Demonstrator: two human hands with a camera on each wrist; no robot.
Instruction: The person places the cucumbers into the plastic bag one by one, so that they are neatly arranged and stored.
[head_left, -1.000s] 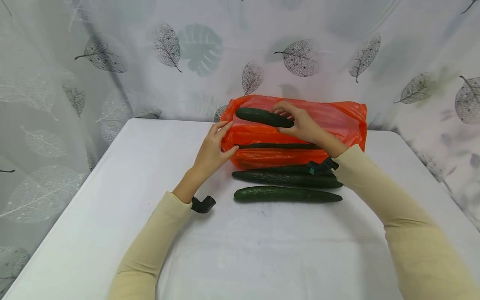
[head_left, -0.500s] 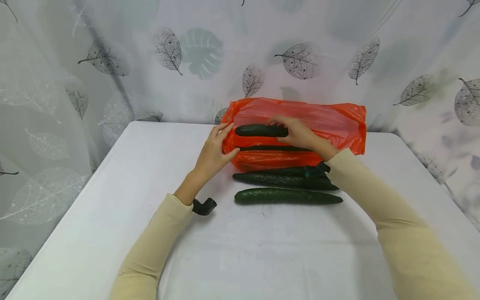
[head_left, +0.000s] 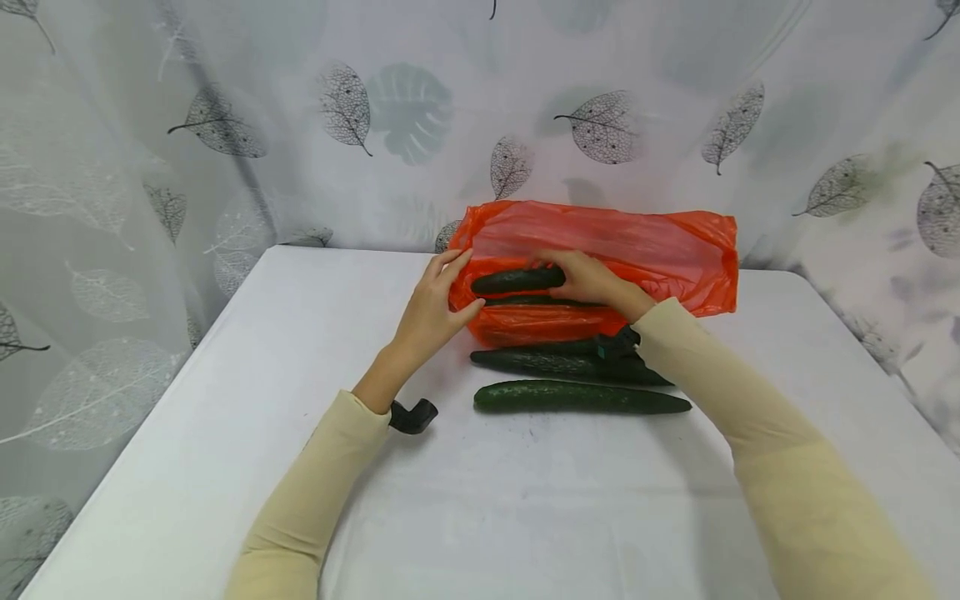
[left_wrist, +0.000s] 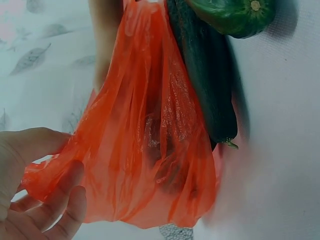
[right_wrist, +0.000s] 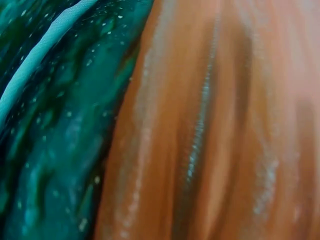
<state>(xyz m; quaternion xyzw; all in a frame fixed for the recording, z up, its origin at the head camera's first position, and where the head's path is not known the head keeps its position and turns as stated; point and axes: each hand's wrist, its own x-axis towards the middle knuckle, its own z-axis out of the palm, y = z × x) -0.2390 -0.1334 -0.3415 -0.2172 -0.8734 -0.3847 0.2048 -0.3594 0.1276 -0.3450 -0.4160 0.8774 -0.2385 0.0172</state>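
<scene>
In the head view I saw that the person's right hand gripped a dark green cucumber — the thumb and fingers were bent around its right part, and its other end pointed to the left. This cucumber was at the opening of the red plastic bag. Just on its near side was a second cucumber, visible as a narrow strip between the folds of the bag; whether the two touched, I could not tell from my distant post. The left hand was at the left end of the bag, with thumb and fingers standing open and apart, and the left wrist view showed me that they touched the bag. Near side of the bag, on the white table, I counted three more: a partly hidden cucumber, a middle cucumber close before it, and the nearest cucumber — this one lay slightly apart. At the far side hung a pale cloth with printed leaves.
</scene>
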